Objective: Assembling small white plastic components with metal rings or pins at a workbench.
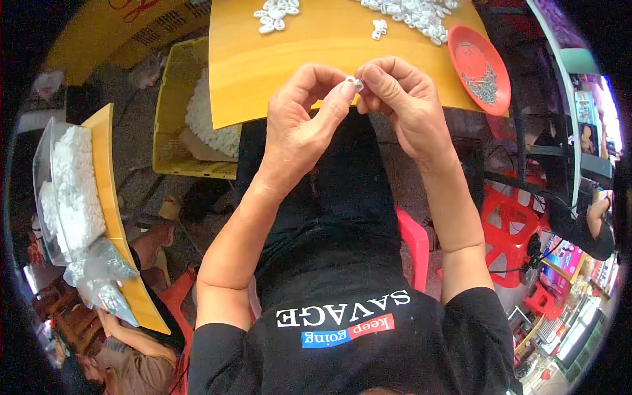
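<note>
Over the near edge of the yellow-brown tabletop (316,46), my two hands meet at the fingertips. My left hand (306,112) is closed in a pinch, thumb and forefinger on a small white plastic part (355,81). A greyish glint shows at the part, too small to name. Against its other side, my right hand (411,102) is also closed in a pinch; what its fingertips hold is hidden. Ahead lie loose white oval plastic pieces with holes, a small group (276,13) at left and a larger pile (418,16) at right. A joined-looking white piece (379,29) lies beside that pile.
A red dish (504,85) of small metal pieces stands at the table's right edge. A yellow crate (161,125) with white parts sits below left. Farther left, a clear bin (45,164) of white parts rests on another table, near a seated person (141,359). Red plastic stools (507,227) stand at right.
</note>
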Demonstrator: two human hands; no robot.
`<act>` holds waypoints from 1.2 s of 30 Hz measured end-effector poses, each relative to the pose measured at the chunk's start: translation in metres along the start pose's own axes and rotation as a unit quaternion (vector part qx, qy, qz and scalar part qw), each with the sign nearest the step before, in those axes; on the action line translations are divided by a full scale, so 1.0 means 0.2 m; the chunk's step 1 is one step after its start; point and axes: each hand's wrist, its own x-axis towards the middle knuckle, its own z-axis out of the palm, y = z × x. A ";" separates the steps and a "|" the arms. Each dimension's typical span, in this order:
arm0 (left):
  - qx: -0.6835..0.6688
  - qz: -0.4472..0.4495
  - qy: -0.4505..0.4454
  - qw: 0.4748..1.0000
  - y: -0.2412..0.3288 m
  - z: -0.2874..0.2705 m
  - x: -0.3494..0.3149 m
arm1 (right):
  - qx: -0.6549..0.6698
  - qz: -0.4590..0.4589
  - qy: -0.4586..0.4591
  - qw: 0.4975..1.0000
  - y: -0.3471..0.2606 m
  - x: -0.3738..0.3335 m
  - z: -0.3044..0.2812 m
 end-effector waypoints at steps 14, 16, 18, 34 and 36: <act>0.016 -0.033 -0.047 0.998 0.05 0.01 -0.01 | 0.010 -0.001 0.010 1.000 -0.03 -0.04 0.01; 0.022 -0.034 -0.047 0.998 0.06 0.01 -0.01 | 0.005 -0.001 0.011 1.000 -0.03 -0.04 0.01; 0.034 -0.043 -0.037 0.998 0.06 0.02 -0.01 | -0.052 -0.029 0.027 0.998 -0.03 -0.04 0.01; 0.072 -0.060 -0.028 0.995 0.00 0.04 -0.03 | -0.211 -0.106 0.080 0.969 0.05 -0.05 0.04; 0.097 -0.076 -0.033 0.992 -0.04 0.01 -0.03 | -0.194 -0.085 0.074 0.974 0.05 -0.05 0.03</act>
